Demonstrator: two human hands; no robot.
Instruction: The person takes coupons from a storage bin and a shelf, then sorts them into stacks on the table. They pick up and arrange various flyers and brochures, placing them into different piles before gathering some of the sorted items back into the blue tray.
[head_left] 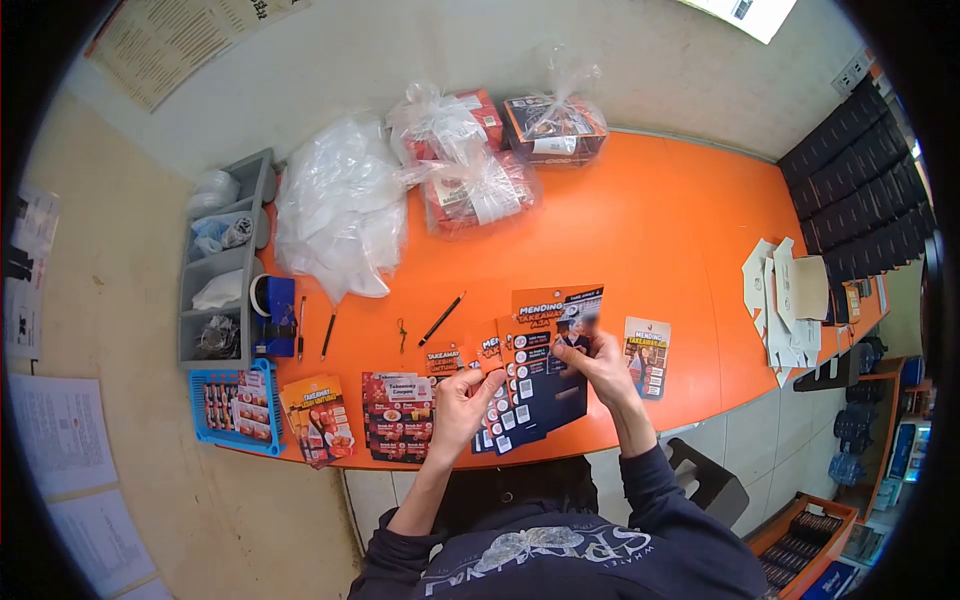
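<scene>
My right hand (pixel 600 368) grips a dark blue and orange flyer (pixel 552 408) headed "Mending Takeaway Aja", its thumb on the printed face. My left hand (pixel 465 412) is closed with curled fingers at the left edge of the flyers; what it pinches, if anything, I cannot make out. More dark flyers lie partly hidden under the held one. Left of my left hand are red coupon sheets (pixel 395 415) and a fanned pile of orange flyers (pixel 318 418). A single flyer (pixel 648 358) lies to the right of my right hand.
A blue basket (pixel 205 378) of printed cards, a grey compartment tray (pixel 190 310) and a blue tape dispenser (pixel 275 318) stand left. Pens, including a black pencil (pixel 442 318), lie mid-table. Behind are clear plastic bags (pixel 345 210) and bagged boxes (pixel 480 195). Flattened cartons (pixel 785 300) sit right.
</scene>
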